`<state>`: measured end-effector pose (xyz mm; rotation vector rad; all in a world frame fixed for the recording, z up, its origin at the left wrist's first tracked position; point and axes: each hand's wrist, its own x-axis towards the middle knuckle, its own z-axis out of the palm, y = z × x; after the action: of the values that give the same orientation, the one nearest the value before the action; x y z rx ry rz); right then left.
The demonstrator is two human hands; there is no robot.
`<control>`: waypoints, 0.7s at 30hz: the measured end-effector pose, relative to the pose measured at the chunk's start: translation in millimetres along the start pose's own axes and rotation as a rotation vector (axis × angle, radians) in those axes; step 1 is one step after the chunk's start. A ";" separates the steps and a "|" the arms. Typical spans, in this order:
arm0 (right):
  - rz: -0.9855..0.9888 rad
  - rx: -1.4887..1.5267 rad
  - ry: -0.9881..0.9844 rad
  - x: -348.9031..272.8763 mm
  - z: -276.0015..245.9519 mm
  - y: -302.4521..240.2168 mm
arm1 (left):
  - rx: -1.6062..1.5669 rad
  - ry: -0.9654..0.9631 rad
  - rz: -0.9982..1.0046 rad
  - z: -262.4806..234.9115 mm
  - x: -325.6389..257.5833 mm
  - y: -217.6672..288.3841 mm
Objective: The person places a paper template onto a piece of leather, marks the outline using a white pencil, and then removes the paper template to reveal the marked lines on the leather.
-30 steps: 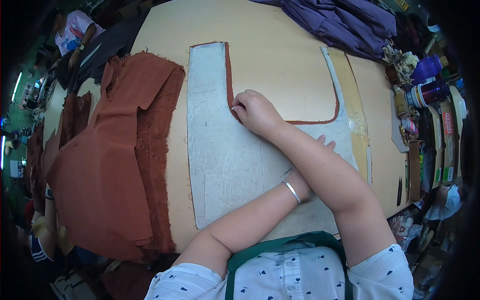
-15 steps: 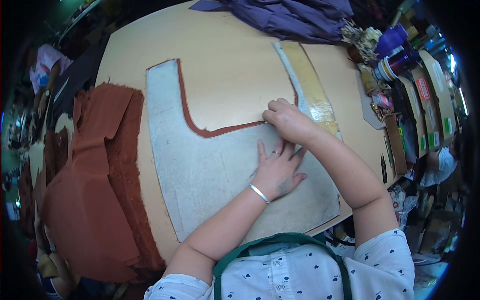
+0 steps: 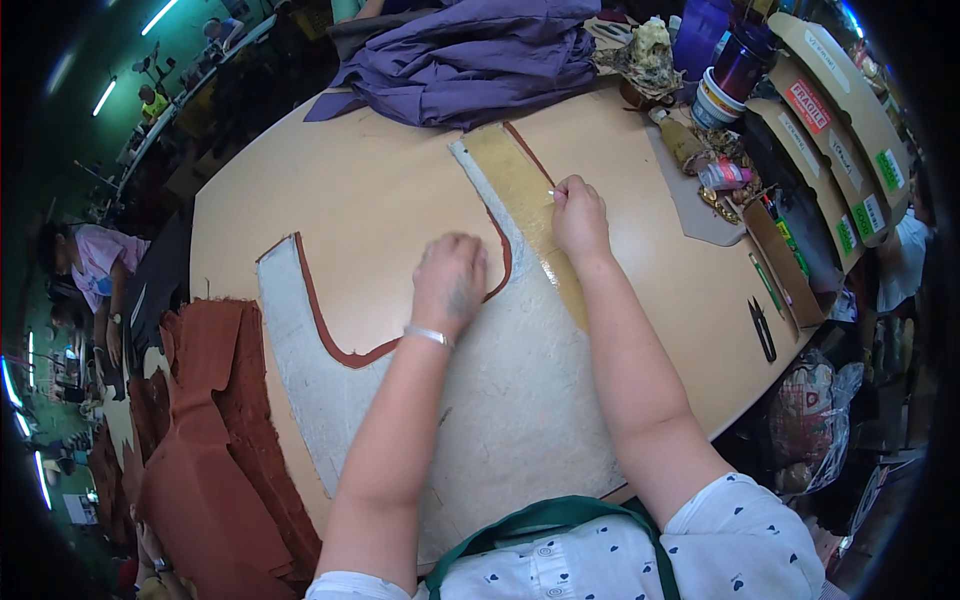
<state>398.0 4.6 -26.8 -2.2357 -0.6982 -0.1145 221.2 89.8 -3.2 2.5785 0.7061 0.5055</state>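
Note:
A large grey pattern piece (image 3: 520,410) with a deep U-shaped cutout lies flat over rust-brown cloth (image 3: 362,357), which peeks out as a narrow border along the cutout. Yellowish tape (image 3: 518,195) covers the pattern's right arm, and brown cloth also shows along its outer edge. At that edge, my right hand (image 3: 581,218) is closed in a pinch, with a small white tip sticking out from the fingers; the rest of what it holds is hidden. My left hand (image 3: 450,283), wearing a silver bracelet, is over the cutout's curve, its fingers smeared by motion.
Folded rust-brown cloth (image 3: 195,430) is stacked at the left, and purple cloth (image 3: 470,60) is heaped at the far edge. Black thread snips (image 3: 762,330) and a green pen (image 3: 765,282) lie at the right, near cardboard boxes (image 3: 845,165). Another person (image 3: 97,268) is at the left.
My right hand has gone from the cutout's curve to the taped arm's outer edge. My left hand, which lay spread on the pattern, has risen to the curve. The view has shifted.

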 end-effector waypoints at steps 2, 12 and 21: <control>0.051 -0.006 -0.034 0.9 -3.8 -10.0 | 0.099 0.017 0.023 7.4 28.9 -17.5; 0.359 0.548 -0.211 26.3 -10.1 0.1 | 0.204 -0.087 -0.137 23.4 68.6 -28.1; 0.295 0.699 -0.217 22.4 -5.4 9.4 | 0.261 -0.066 -0.170 25.0 66.9 -21.5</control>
<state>422.5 5.6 -22.7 -1.6538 -0.4196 0.4579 277.6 135.9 -19.2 2.7245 1.0164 0.2892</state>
